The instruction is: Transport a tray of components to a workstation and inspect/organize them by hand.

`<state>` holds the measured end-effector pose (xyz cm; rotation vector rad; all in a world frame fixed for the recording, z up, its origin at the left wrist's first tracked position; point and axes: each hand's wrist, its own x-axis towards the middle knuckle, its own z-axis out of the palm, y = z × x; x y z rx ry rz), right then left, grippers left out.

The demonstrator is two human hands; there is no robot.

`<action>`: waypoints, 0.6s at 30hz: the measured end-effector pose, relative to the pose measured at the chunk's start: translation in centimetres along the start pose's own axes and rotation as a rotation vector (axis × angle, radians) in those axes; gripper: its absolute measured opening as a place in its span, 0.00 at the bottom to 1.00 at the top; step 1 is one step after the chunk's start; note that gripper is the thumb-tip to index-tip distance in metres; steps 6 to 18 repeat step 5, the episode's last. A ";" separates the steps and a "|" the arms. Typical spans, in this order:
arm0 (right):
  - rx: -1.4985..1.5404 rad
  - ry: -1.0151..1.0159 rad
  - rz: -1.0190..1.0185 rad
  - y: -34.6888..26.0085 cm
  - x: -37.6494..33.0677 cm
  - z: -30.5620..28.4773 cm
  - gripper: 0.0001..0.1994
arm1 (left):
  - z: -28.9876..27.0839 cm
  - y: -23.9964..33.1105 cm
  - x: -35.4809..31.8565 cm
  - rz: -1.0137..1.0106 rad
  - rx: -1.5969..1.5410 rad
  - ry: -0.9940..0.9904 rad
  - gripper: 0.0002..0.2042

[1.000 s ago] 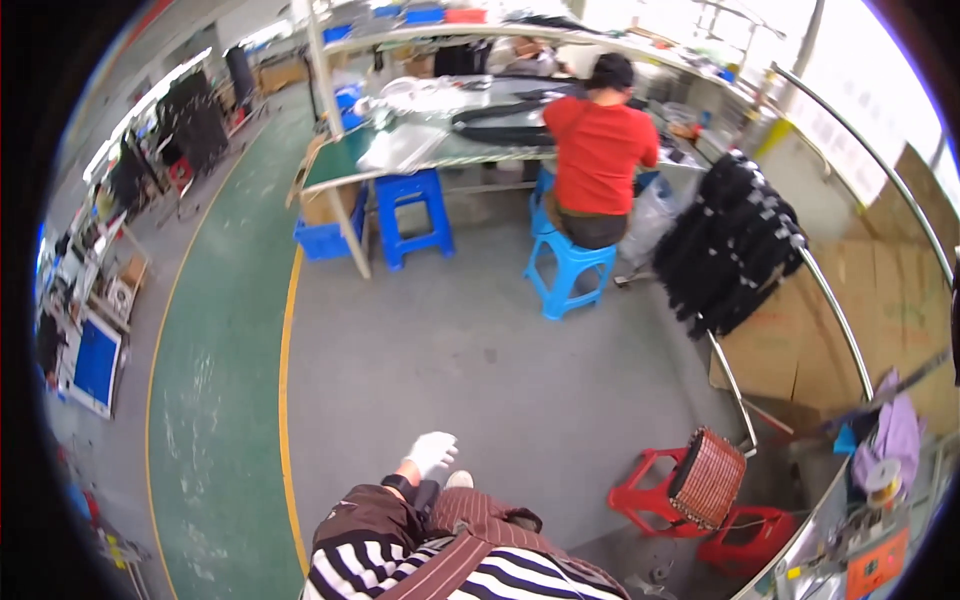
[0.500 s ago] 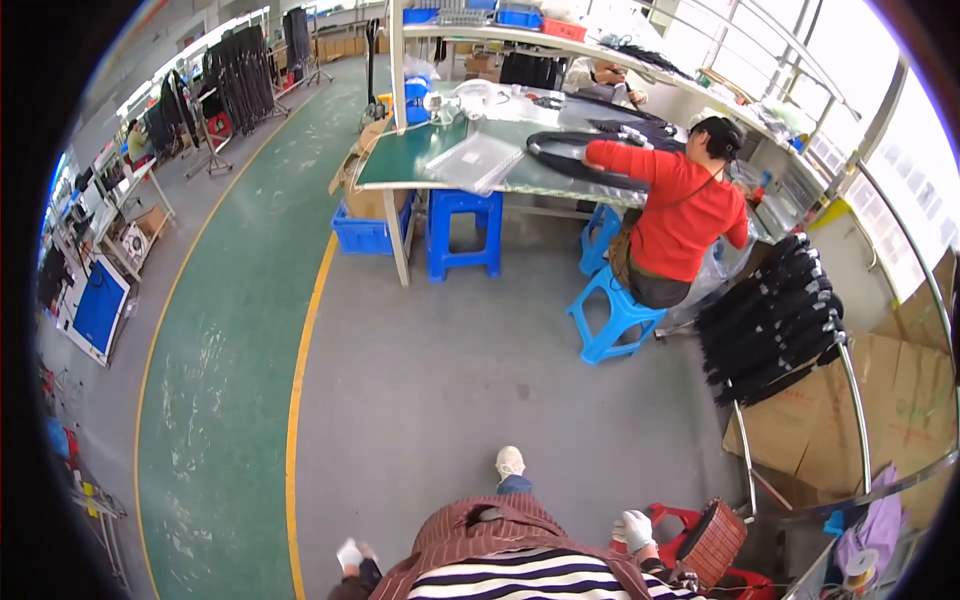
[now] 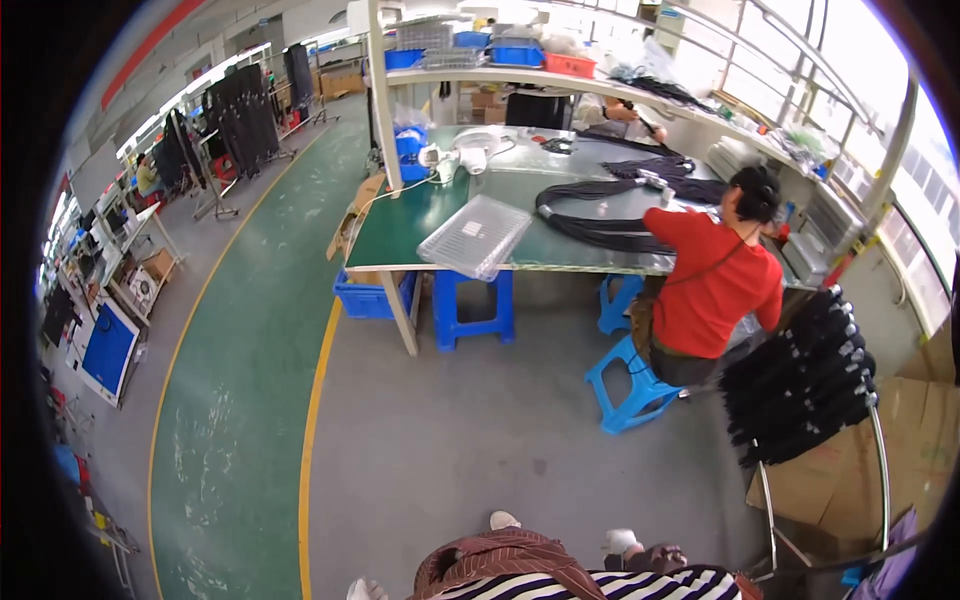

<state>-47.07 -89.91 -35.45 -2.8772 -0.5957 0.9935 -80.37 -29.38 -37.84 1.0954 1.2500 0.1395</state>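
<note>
A long green surface (image 3: pixel 400 225) stands ahead across the grey floor (image 3: pixel 500 440), carrying a clear plastic tray (image 3: pixel 475 235) at its near edge and coiled black cables (image 3: pixel 600 215) further right. A co-worker in a red top (image 3: pixel 715 290) sits at it on a blue stool (image 3: pixel 635 390). A rack of black cable bundles (image 3: pixel 800 375) hangs to the right. The person's own hands lie outside the picture, so their state cannot be told.

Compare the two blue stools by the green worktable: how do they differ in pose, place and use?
The darker blue stool stands upright, tucked under the green worktable, with nobody on it. The lighter blue stool stands out on the grey floor, turned at an angle, and the person in the red top sits on it. Both are blue and plastic-looking.
</note>
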 end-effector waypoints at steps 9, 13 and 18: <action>-0.065 0.361 -0.202 -1.9 13.5 -8.4 0.10 | -3.2 -3.2 -3.9 0.339 0.682 0.155 0.24; -0.065 0.361 -0.202 -1.9 13.5 -8.4 0.10 | -3.2 -3.2 -3.9 0.339 0.682 0.155 0.24; -0.065 0.361 -0.202 -1.9 13.5 -8.4 0.10 | -3.2 -3.2 -3.9 0.339 0.682 0.155 0.24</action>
